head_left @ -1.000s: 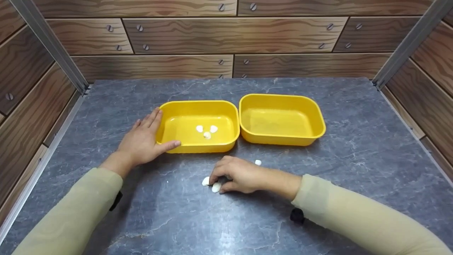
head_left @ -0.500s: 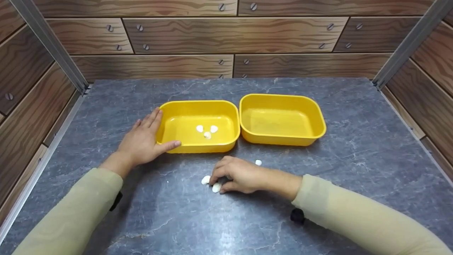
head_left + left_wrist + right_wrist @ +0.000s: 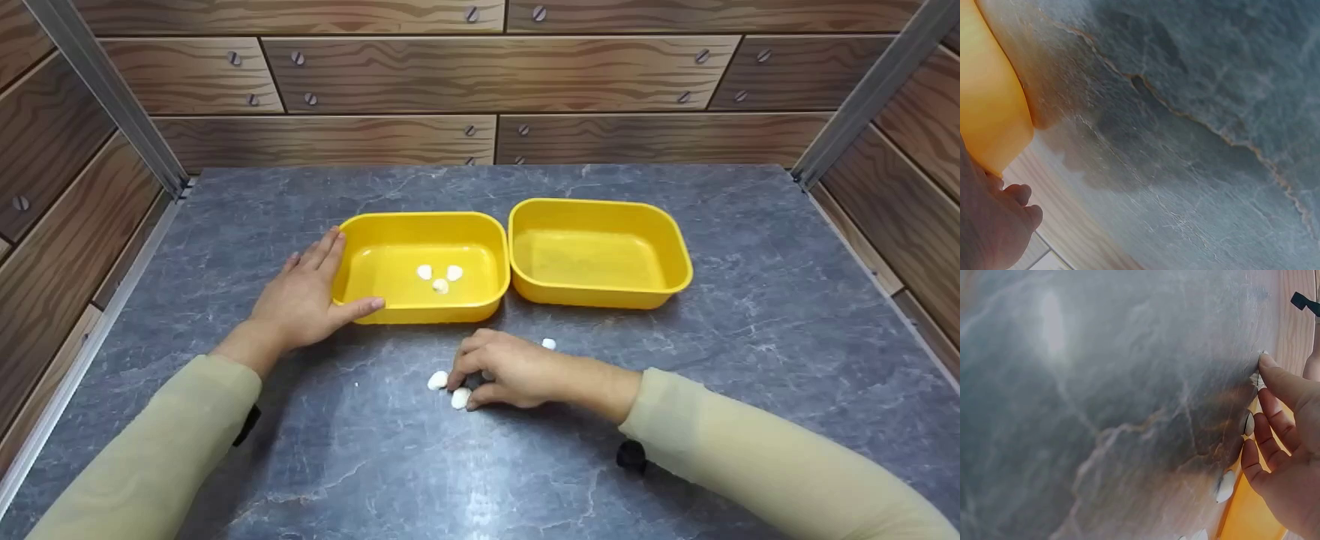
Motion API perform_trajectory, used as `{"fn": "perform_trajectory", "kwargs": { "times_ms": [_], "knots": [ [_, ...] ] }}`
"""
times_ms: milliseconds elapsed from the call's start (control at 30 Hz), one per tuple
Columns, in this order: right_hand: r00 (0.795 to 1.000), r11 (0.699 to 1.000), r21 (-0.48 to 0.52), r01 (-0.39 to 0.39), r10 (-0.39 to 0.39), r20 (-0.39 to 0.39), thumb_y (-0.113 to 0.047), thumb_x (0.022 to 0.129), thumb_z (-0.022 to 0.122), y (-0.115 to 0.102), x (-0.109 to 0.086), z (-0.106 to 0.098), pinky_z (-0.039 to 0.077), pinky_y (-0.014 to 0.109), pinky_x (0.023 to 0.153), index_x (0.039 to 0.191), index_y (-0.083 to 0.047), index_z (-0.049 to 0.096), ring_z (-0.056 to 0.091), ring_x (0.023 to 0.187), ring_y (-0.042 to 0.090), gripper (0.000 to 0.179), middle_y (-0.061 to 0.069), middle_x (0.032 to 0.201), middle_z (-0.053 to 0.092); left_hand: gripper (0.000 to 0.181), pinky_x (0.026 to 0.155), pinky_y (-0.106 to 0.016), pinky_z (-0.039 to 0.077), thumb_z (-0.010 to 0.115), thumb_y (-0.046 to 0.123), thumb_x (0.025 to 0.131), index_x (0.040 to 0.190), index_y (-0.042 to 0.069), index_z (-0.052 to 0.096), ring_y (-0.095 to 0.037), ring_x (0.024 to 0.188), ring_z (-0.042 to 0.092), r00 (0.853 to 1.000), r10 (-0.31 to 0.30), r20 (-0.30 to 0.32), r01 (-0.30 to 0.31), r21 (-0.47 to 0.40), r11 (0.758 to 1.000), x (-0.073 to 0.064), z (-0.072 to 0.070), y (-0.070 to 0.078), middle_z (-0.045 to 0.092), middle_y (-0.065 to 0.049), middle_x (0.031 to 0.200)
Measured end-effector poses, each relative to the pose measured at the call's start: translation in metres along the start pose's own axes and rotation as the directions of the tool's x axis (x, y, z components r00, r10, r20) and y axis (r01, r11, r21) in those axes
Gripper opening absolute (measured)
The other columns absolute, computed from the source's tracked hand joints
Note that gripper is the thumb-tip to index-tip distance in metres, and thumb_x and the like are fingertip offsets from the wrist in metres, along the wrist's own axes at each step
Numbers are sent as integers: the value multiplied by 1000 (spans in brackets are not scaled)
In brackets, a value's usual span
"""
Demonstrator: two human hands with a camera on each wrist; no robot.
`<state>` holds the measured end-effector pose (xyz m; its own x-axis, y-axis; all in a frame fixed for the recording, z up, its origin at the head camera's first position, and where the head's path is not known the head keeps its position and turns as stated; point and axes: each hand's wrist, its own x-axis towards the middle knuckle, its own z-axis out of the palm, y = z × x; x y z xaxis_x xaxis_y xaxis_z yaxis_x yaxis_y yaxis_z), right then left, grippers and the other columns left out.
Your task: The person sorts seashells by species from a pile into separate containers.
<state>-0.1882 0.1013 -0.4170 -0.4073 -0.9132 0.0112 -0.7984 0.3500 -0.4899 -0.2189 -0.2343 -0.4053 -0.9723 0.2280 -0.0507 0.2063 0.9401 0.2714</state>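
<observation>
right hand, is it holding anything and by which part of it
A white shell, it seems: the right hand appears to pinch it by its edges; how firmly cannot be told.

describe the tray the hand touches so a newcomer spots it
On the grey table, a yellow tray stands just left of a second tray. The left hand touches it, and unlike the second tray, it has three white pieces inside.
</observation>
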Motion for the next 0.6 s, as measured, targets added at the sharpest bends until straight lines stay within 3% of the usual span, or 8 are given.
{"fn": "perform_trajectory", "kwargs": {
  "times_ms": [367, 600],
  "knots": [
    [1000, 1000, -23, -9, 8, -17, -21, 93, 85, -3, -1, 2, 50, 36, 99, 112, -15, 78, 60, 110, 22, 21, 0, 114, 71, 121, 130, -59, 7, 49, 86, 92, 171, 6, 3, -39, 162, 13, 1000, -20, -5, 20, -12, 1000, 1, 2, 1, 0, -10, 179],
    [999, 999, -46, 9, -11, -31, -21, 93, 83, -6, -3, 3, 51, 36, 98, 109, -16, 75, 60, 108, 20, 18, -2, 112, 72, 123, 129, -60, 9, 46, 89, 91, 170, 5, 4, -40, 161, 14, 1000, -7, -14, 7, -5, 1000, 1, 2, 0, 2, -11, 178]
  ]
}}
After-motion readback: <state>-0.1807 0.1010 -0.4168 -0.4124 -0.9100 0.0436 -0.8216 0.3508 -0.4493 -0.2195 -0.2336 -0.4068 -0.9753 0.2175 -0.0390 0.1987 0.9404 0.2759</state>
